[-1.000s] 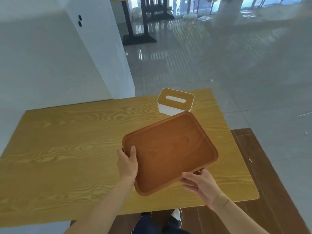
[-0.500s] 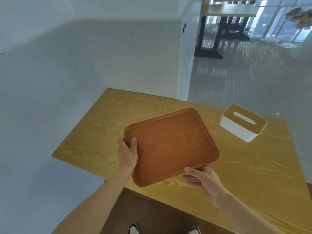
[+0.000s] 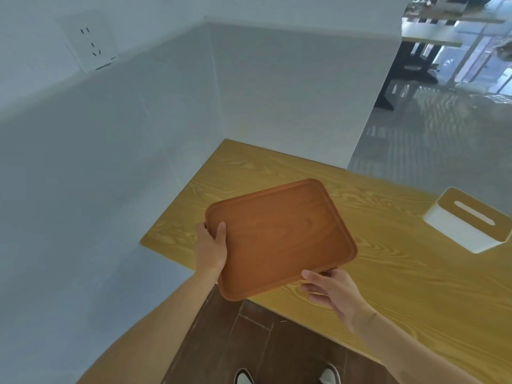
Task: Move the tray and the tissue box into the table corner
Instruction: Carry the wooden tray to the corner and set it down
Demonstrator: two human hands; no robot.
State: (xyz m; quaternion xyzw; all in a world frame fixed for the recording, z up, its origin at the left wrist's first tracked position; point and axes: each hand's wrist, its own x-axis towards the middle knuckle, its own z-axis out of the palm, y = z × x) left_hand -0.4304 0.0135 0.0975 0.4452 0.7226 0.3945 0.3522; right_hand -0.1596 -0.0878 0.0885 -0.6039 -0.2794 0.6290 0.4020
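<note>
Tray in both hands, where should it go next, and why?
Probably forward and left, then down into the table corner where the two walls meet. The tray is held in the air by the left hand and right hand, the corner looks bare, and the tissue box sits far right.

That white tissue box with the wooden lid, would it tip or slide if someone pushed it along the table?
The tissue box looks low and wide with a flat base, so it would probably slide rather than tip. The table looks smooth, which should help. Its wooden lid may only rest on top, so lifting by the white body seems safer.
</note>
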